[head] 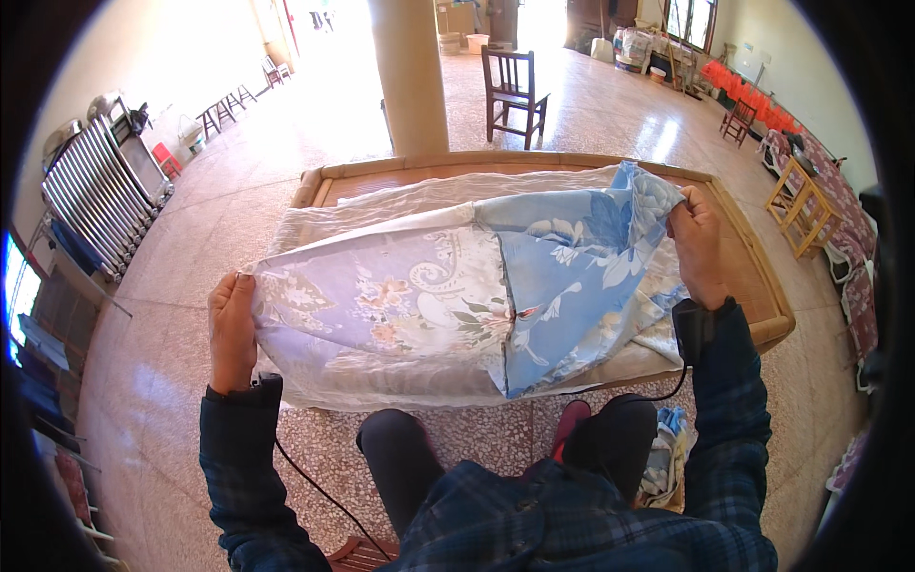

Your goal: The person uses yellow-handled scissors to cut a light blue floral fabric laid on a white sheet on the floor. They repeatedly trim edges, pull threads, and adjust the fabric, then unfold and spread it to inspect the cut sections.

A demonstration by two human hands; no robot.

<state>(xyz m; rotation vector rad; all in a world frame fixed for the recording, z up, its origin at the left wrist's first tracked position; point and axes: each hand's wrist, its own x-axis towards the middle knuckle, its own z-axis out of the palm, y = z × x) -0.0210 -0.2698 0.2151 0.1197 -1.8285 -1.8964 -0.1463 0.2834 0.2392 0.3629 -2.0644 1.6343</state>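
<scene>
A floral fabric piece (400, 286) is stretched between my two hands, lilac on the left and blue on the right, joined by a dark-edged seam. My left hand (233, 332) pinches its left end between thumb and fingers. At the upper right corner, my right hand (697, 247) grips the blue end, where the cloth bunches into folds. Beneath it a thin whitish cloth (307, 223) covers much of a low bamboo-framed table (743, 286). Part of another patterned cloth shows under the blue end, partly hidden.
On the floor by my right leg is a heap of patterned cloth (665, 457). A wooden chair (515, 96) stands beyond the table beside a round pillar (411, 79). Wooden stools (804, 207) are at the right; a metal-tube rack (100, 193) leans at the left wall.
</scene>
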